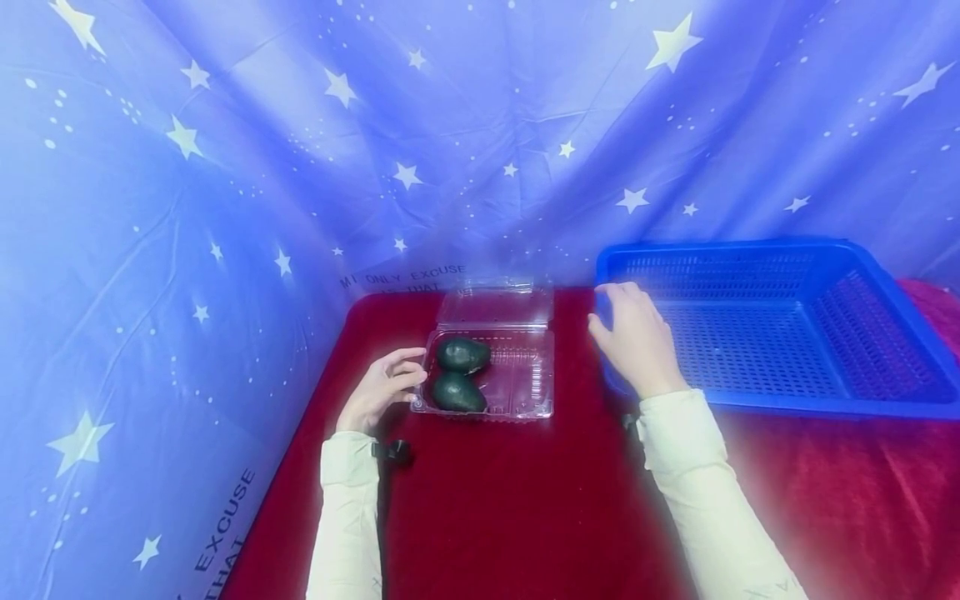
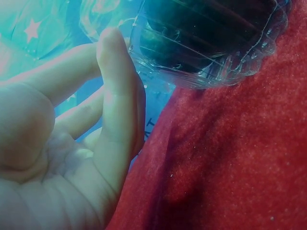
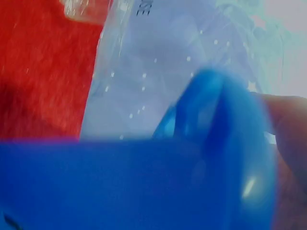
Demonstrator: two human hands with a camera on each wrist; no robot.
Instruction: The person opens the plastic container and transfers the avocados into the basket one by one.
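Two dark green avocados [image 1: 463, 355] lie one behind the other in the left half of a clear plastic clamshell box [image 1: 517, 392], its lid [image 1: 495, 305] folded back. At the box's left wall is my left hand [image 1: 384, 385], fingers bent loosely and spread. In the left wrist view its fingertips [image 2: 113, 43] come up to the box's clear rim [image 2: 192, 79], not wrapped round it. My right hand [image 1: 637, 337] hovers over the left rim of a blue plastic basket [image 1: 750, 402], thumb and forefinger apart. In the right wrist view the basket wall [image 3: 120, 187] hides most of that hand.
A red cloth [image 1: 510, 500] covers the table. Blue star-printed fabric [image 1: 480, 167] hangs behind and along the left side. The perforated basket stands at the right, reaching toward the table's far edge.
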